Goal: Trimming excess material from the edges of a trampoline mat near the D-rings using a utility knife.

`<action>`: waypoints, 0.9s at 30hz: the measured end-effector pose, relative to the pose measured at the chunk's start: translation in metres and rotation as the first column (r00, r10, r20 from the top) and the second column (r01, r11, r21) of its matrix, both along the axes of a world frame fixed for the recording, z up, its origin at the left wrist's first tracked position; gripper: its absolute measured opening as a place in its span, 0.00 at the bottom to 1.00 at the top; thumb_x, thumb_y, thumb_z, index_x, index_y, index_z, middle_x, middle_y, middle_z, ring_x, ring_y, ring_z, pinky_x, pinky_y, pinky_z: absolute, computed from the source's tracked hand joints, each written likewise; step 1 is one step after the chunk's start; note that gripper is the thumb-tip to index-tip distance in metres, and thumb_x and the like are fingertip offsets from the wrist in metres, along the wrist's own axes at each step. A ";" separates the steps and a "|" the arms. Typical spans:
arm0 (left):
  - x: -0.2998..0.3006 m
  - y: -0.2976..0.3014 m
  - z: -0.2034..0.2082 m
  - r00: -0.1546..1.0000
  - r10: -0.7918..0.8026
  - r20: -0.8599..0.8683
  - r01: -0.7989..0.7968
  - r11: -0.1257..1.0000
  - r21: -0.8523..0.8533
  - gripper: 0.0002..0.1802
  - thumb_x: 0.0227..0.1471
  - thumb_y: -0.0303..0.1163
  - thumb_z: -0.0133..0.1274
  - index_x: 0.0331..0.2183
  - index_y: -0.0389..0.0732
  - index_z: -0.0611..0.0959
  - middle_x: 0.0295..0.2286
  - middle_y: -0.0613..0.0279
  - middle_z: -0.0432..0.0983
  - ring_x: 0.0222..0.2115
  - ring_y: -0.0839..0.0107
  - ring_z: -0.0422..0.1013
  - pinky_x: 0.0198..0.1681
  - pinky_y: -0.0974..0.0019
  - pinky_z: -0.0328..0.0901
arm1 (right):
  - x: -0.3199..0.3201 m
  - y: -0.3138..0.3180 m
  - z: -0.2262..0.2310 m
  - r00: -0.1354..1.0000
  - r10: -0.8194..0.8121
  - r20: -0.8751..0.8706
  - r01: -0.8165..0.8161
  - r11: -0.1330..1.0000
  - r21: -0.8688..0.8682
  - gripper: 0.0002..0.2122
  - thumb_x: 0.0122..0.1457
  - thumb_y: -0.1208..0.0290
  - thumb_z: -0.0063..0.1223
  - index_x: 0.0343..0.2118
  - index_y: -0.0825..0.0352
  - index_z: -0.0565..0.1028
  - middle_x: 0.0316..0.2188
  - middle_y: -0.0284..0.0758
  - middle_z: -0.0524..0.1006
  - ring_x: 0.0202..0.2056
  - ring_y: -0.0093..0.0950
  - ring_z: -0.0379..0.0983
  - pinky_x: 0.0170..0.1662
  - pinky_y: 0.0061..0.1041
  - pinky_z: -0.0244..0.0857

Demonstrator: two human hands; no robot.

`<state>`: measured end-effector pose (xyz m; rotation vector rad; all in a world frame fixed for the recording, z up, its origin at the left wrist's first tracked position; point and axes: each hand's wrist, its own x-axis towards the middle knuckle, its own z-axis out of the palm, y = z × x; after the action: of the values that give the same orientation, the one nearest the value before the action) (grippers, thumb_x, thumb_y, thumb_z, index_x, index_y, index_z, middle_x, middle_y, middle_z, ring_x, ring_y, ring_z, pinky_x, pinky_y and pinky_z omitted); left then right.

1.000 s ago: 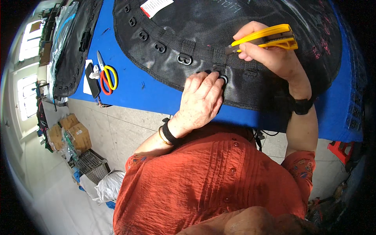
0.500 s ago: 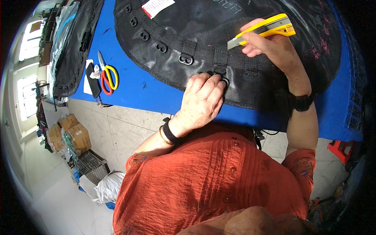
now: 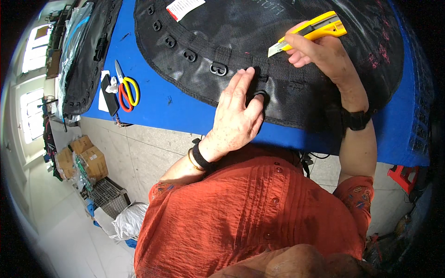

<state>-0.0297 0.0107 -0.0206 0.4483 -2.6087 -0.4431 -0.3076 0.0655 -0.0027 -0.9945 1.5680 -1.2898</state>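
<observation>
My right hand (image 3: 324,51) grips a yellow utility knife (image 3: 324,28). Its blade is out, with the tip near the webbing band on a large black mesh panel (image 3: 185,78). My left hand (image 3: 238,111) lies on the panel's near edge, index and middle fingers stretched forward and slightly parted. Beside its thumb is a black plastic ring (image 3: 261,94), partly covered by the hand. A double-slotted black buckle (image 3: 218,69) sits just left of the fingertips. More such buckles follow the curved band toward the far left.
Scissors (image 3: 127,92) with red and yellow handles lie on the blue tabletop (image 3: 157,109), next to a black flat item (image 3: 109,97). Another black panel (image 3: 88,78) with clear plastic lies at the far left. Cardboard boxes (image 3: 92,162) and a wire crate (image 3: 107,194) stand below, left.
My left hand's index and middle fingers have straightened forward from a bunched grip over the ring. The knife has shifted slightly left and the panel moved a little.
</observation>
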 end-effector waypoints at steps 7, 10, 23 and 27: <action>0.001 -0.004 -0.004 0.997 -0.069 0.031 0.069 0.998 0.006 0.18 0.46 0.24 0.65 0.42 0.36 0.84 0.57 0.45 0.75 0.61 0.45 0.71 0.62 0.43 0.65 | 0.001 -0.003 0.002 0.999 -0.039 0.004 0.039 0.997 0.064 0.24 0.63 0.50 0.68 0.43 0.72 0.84 0.33 0.40 0.86 0.31 0.26 0.86 0.37 0.23 0.82; 0.001 -0.004 -0.001 0.995 -0.095 0.022 0.095 0.996 -0.002 0.18 0.46 0.23 0.65 0.42 0.36 0.84 0.54 0.49 0.79 0.59 0.49 0.73 0.61 0.44 0.65 | 0.002 -0.003 0.003 0.999 -0.053 0.006 0.053 0.995 0.089 0.25 0.63 0.48 0.68 0.42 0.72 0.84 0.33 0.40 0.86 0.31 0.26 0.86 0.36 0.22 0.82; 0.001 -0.003 -0.002 0.996 -0.092 0.002 0.092 0.995 -0.035 0.21 0.44 0.22 0.65 0.44 0.35 0.84 0.53 0.50 0.80 0.57 0.50 0.75 0.61 0.45 0.67 | 0.001 -0.004 0.002 0.998 -0.056 -0.032 0.059 0.992 0.115 0.26 0.63 0.47 0.67 0.42 0.73 0.84 0.32 0.40 0.86 0.31 0.26 0.86 0.36 0.22 0.81; 0.002 -0.002 -0.001 0.996 -0.093 0.005 0.094 0.995 -0.033 0.22 0.44 0.22 0.65 0.45 0.34 0.83 0.53 0.49 0.80 0.56 0.50 0.75 0.61 0.46 0.68 | 0.000 -0.004 0.001 0.999 -0.040 -0.016 0.041 0.995 0.093 0.26 0.63 0.48 0.67 0.42 0.73 0.84 0.32 0.40 0.86 0.30 0.25 0.85 0.36 0.22 0.81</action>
<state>-0.0277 0.0084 -0.0220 0.3173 -2.6448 -0.4295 -0.3074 0.0618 -0.0016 -0.9197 1.6517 -1.2281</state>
